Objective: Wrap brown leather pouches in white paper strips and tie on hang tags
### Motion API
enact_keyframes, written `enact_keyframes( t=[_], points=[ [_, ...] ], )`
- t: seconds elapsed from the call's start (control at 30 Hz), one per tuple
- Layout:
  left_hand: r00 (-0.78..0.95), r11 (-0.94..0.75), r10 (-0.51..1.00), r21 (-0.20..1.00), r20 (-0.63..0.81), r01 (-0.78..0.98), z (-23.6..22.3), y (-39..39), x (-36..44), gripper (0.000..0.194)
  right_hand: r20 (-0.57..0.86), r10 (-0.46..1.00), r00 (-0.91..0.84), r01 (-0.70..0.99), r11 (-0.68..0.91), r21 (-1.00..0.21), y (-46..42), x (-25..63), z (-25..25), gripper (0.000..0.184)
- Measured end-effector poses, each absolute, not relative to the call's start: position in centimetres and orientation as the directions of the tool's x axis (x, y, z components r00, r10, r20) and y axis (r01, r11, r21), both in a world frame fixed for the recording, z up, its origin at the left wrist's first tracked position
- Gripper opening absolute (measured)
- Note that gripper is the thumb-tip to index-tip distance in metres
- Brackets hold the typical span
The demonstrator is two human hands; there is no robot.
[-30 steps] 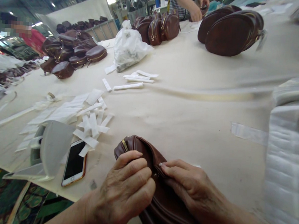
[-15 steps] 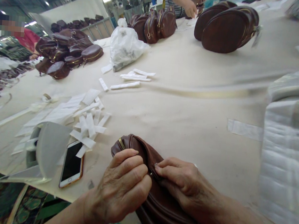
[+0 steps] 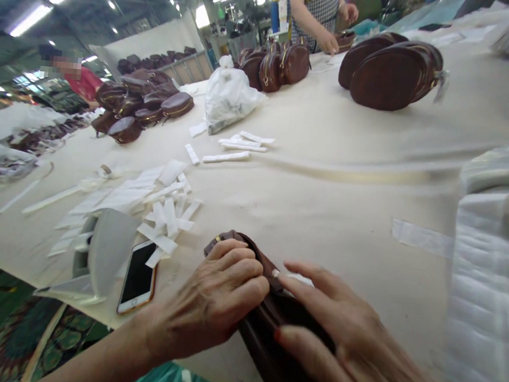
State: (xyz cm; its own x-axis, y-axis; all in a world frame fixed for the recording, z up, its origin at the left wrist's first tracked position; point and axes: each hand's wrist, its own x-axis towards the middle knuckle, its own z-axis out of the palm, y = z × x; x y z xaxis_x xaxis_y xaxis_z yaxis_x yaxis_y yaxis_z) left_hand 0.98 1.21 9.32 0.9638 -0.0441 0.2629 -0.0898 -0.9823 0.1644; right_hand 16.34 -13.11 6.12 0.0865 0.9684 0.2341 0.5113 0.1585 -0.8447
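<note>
A brown leather bag [image 3: 264, 328] with a gold zipper lies at the near edge of the cream table [image 3: 324, 209]. My left hand [image 3: 213, 300] is curled over the bag's top left edge, fingers closed on it. My right hand [image 3: 340, 335] rests on the bag's right side with thumb and fingers spread around it, gripping it. Most of the bag is hidden under both hands.
A phone [image 3: 139, 277] lies left of the bag beside a grey tape dispenser [image 3: 97, 254] and several white paper strips [image 3: 164, 207]. Brown bags [image 3: 392, 72] are piled farther back, with a white plastic bag [image 3: 229, 96]. White padded material [image 3: 491, 283] lies at right. Another person [image 3: 319, 12] works at the far end.
The view has shifted upward and right. My right hand has moved from pinching at the zipper to spreading over the bag's right side. My left hand stays on the bag's top.
</note>
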Motion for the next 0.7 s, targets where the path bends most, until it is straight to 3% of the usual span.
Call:
enact_keyframes(
  t=[0.1,0.17,0.27,0.37,0.43,0.57,0.7],
  points=[
    [0.960,-0.995,0.004,0.094,0.279,-0.023,9.5,0.9,1.9,0.016,0.366,0.929,0.050,0.668,0.241,-0.704,-14.2,16.0,6.1,0.062],
    [0.952,-0.997,0.052,0.072,0.301,0.032,9.7,0.5,2.7,0.017,0.412,0.908,0.076,0.747,0.222,-0.626,-14.3,16.5,5.7,0.051],
    [0.959,-0.987,0.121,0.130,0.256,0.090,10.0,0.2,3.4,0.032,0.414,0.903,0.114,0.776,0.179,-0.604,-14.0,18.4,5.3,0.034],
    [0.954,-0.970,0.180,0.205,0.239,0.131,9.8,0.2,3.0,0.040,0.419,0.899,0.129,0.805,0.152,-0.573,-14.0,20.4,5.5,0.029],
    [0.926,-0.972,0.186,0.200,0.327,0.125,9.0,0.2,2.6,0.041,0.432,0.892,0.130,0.844,0.129,-0.520,-14.1,21.1,5.6,0.029],
    [0.865,-0.999,0.033,0.036,0.500,0.018,7.2,1.1,2.9,0.041,0.416,0.908,0.046,0.891,0.151,-0.428,-14.5,21.0,6.2,0.034],
    [0.889,-0.981,-0.182,-0.139,0.420,-0.135,7.5,3.3,4.9,0.037,0.299,0.954,0.007,0.864,0.144,-0.483,-15.3,20.3,7.3,0.044]
  ],
)
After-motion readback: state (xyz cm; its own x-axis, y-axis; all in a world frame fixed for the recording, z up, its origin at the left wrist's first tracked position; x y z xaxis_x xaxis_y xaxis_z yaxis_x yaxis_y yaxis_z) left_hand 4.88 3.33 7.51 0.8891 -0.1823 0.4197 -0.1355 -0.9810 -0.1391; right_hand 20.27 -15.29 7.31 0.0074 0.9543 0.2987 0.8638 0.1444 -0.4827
